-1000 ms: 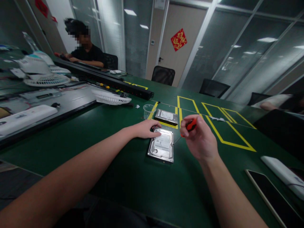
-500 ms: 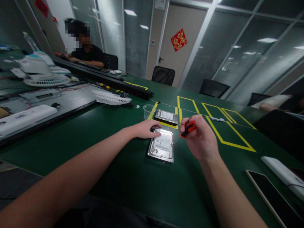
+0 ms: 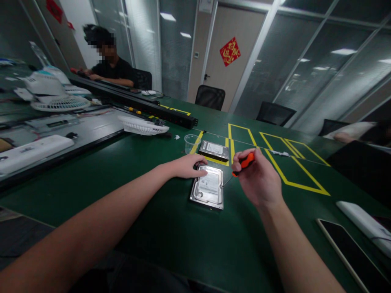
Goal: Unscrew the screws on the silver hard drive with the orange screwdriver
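A silver hard drive (image 3: 208, 188) lies label up on the green table, close in front of me. My left hand (image 3: 190, 166) grips its far left corner, thumb on the top face and fingers curled at the far edge. In my right hand (image 3: 259, 177) is an orange and black screwdriver (image 3: 247, 161), held by the handle at a slant. Its thin shaft reaches down to the right edge of the drive, where the tip seems to touch a screw; the tip is too small to make out fully. Just beyond lies a second hard drive (image 3: 214, 149).
A clear plastic cup (image 3: 192, 143) stands left of the second drive. Yellow tape (image 3: 305, 188) marks boxes on the table (image 3: 146, 228). A phone (image 3: 345, 248) and a white power strip (image 3: 363, 226) lie at right. Fan parts (image 3: 58, 95) and a long black bar (image 3: 137, 99) are at left. Another person (image 3: 114, 69) sits beyond.
The screwdriver handle has turned slightly in my right hand, and the fingers have shifted a little. My left hand and the hard drive stay in place.
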Demonstrator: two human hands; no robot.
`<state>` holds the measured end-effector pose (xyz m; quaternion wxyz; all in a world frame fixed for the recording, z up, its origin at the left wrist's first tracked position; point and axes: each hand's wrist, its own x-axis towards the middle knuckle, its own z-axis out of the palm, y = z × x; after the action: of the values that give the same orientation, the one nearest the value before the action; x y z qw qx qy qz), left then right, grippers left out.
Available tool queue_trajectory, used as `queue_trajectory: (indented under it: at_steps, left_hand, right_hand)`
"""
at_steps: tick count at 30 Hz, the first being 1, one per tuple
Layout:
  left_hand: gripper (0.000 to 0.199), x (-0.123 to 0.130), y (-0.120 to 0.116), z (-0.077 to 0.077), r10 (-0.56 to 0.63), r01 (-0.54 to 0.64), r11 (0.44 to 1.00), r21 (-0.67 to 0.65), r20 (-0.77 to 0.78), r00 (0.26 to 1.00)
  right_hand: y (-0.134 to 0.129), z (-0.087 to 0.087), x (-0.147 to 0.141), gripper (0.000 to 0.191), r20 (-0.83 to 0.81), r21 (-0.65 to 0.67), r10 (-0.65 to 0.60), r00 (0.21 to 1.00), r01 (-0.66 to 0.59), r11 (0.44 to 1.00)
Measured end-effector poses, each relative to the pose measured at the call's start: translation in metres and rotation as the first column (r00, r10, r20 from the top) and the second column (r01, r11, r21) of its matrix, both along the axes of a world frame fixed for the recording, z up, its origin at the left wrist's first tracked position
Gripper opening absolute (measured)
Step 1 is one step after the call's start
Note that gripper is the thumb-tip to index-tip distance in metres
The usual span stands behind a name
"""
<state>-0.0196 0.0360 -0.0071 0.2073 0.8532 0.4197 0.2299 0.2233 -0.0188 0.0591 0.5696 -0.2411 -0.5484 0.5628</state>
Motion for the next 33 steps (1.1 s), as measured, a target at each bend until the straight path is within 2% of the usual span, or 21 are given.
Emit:
queue_trajectory:
  at_steps: [15, 21, 33]
  left_hand:
    - [0.052, -0.0002, 0.0, 0.0006, -0.008, 0.008, 1.0, 0.006, 0.001, 1.0]
    - [0.051, 0.0005, -0.0006, 0.0015, 0.001, 0.0, 1.0, 0.004, -0.009, 1.0]
    - [0.049, 0.0004, 0.0003, -0.0003, 0.0, 0.0, 1.0, 0.01, 0.006, 1.0]
  right_hand:
    - [-0.0033, -0.0009, 0.0003, 0.017, -0.033, 0.023, 0.091, 0.995, -0.091, 0.996]
    - [-0.0004, -0.002, 0.0005, 0.041, -0.042, 0.002, 0.088, 0.995, -0.088, 0.996]
    - [-0.0016, -0.0015, 0.0013, 0.017, -0.049, -0.003, 0.095, 0.994, -0.095, 0.995]
